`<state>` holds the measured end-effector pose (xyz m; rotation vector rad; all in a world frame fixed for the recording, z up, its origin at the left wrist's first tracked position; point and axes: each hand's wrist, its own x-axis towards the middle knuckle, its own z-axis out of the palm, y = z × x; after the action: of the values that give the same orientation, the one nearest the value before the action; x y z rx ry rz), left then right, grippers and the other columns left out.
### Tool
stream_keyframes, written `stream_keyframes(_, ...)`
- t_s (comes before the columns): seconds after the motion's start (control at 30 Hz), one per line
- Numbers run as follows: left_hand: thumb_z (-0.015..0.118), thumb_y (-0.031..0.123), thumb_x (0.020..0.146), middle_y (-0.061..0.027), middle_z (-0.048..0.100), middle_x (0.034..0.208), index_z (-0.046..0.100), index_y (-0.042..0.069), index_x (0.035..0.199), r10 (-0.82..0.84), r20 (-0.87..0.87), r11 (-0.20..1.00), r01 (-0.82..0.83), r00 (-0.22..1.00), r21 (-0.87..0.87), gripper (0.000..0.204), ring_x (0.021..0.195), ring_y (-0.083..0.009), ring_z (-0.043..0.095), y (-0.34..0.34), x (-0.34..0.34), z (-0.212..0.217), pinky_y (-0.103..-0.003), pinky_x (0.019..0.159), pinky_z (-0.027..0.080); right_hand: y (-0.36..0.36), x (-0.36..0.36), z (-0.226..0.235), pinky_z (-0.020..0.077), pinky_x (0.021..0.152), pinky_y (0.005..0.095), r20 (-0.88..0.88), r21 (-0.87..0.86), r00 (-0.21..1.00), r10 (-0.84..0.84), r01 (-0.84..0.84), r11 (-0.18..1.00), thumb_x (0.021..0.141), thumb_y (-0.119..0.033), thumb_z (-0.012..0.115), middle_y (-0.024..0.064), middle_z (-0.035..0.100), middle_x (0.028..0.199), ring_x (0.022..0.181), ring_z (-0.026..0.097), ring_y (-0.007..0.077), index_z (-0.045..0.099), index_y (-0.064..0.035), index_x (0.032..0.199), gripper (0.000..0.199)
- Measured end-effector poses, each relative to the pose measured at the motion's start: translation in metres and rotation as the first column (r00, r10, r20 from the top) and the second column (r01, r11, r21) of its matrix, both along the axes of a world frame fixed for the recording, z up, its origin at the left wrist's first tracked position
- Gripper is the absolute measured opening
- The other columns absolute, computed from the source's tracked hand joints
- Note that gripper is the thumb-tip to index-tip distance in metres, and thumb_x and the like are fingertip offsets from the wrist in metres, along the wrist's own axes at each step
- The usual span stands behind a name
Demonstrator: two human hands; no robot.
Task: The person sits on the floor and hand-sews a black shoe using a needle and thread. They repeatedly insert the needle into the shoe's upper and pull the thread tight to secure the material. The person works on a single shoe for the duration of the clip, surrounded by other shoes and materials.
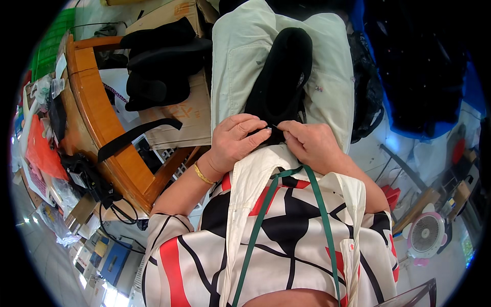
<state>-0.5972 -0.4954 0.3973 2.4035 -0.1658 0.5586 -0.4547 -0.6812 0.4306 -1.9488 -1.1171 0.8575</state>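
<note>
On my lap lies a black fabric shoe [280, 77], its long opening facing up and its near end between my hands. My left hand [238, 138] is closed, thumb and fingers pinching the shoe's near edge. Just beside it, my right hand [309, 143] is closed in a pinch at the same edge. A thin, pale sliver like a needle shows at its fingertips, too small to make out surely. A cream apron [230, 66] covers my knees under the shoe.
Several black shoe-like pieces [163, 61] lie on a cardboard box [176, 115] at the left. By it stands a wooden chair [97, 102] with a black strap [135, 138] across it. A blue-edged container [424, 130] holding black material is at the right; a small fan [427, 233] stands nearer.
</note>
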Motion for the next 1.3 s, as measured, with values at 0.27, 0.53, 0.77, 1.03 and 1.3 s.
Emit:
stream_keyframes(0.27, 0.08, 0.011, 0.067, -0.0055, 0.07, 0.097, 0.075, 0.009, 0.095, 0.014, 0.013, 1.0, -0.013, 1.0, -0.015, 0.029, 0.09, -0.0247, 0.066, 0.0, 0.001, 0.001, -0.033, 0.075, 0.057, 0.006, 0.003, 0.001, 0.0502, 0.058, 0.0431, 0.014, -0.032, 0.999, 0.033, -0.032, 0.999, 0.09, -0.009, 0.06, 0.0156, 0.066, 0.071, 0.065, 0.065, 0.035, 0.066, -0.0036, 0.102, 0.015)
stream_keyframes(0.53, 0.076, 0.004, 0.068, -0.0061, 0.07, 0.097, 0.073, 0.009, 0.098, 0.068, 0.01, 0.992, -0.067, 0.998, -0.103, 0.03, 0.089, -0.0251, 0.067, -0.005, -0.002, -0.004, -0.032, 0.073, 0.058, 0.008, 0.002, -0.007, 0.0531, 0.063, 0.0357, -0.123, -0.04, 0.992, -0.031, 0.026, 0.999, 0.092, -0.007, 0.062, 0.0165, 0.069, 0.082, 0.07, 0.068, 0.0321, 0.066, -0.0027, 0.105, 0.013)
stream_keyframes(0.77, 0.076, 0.003, 0.068, -0.0057, 0.072, 0.097, 0.074, 0.008, 0.098, 0.095, 0.005, 0.984, -0.093, 0.995, -0.151, 0.031, 0.085, -0.0235, 0.068, -0.011, -0.003, -0.004, -0.031, 0.071, 0.058, 0.014, -0.008, -0.018, 0.0495, 0.057, 0.0444, -0.092, -0.021, 0.991, -0.093, 0.091, 0.996, 0.095, -0.011, 0.06, 0.0158, 0.065, 0.071, 0.065, 0.065, 0.037, 0.055, -0.0058, 0.101, 0.01)
stream_keyframes(1.03, 0.072, 0.011, 0.069, -0.0035, 0.071, 0.102, 0.075, 0.009, 0.1, 0.042, 0.04, 0.999, -0.044, 0.998, 0.031, 0.032, 0.094, -0.0208, 0.064, -0.006, -0.004, 0.001, -0.033, 0.076, 0.049, 0.033, -0.006, -0.01, 0.0484, 0.057, 0.0483, -0.101, 0.019, 0.991, -0.09, 0.093, 0.996, 0.094, -0.012, 0.059, 0.0161, 0.062, 0.069, 0.063, 0.062, 0.0397, 0.048, -0.0061, 0.1, 0.014)
stream_keyframes(1.3, 0.072, 0.012, 0.067, 0.0001, 0.06, 0.101, 0.076, 0.012, 0.103, 0.051, 0.168, 0.984, -0.079, 0.984, 0.16, 0.036, 0.096, -0.0194, 0.054, -0.007, -0.007, -0.004, -0.035, 0.078, 0.044, 0.049, 0.019, 0.013, 0.0518, 0.063, 0.0417, 0.187, -0.033, 0.98, 0.066, -0.061, 0.998, 0.088, -0.022, 0.068, 0.008, 0.059, 0.082, 0.074, 0.064, 0.0309, 0.068, -0.0098, 0.089, 0.012)
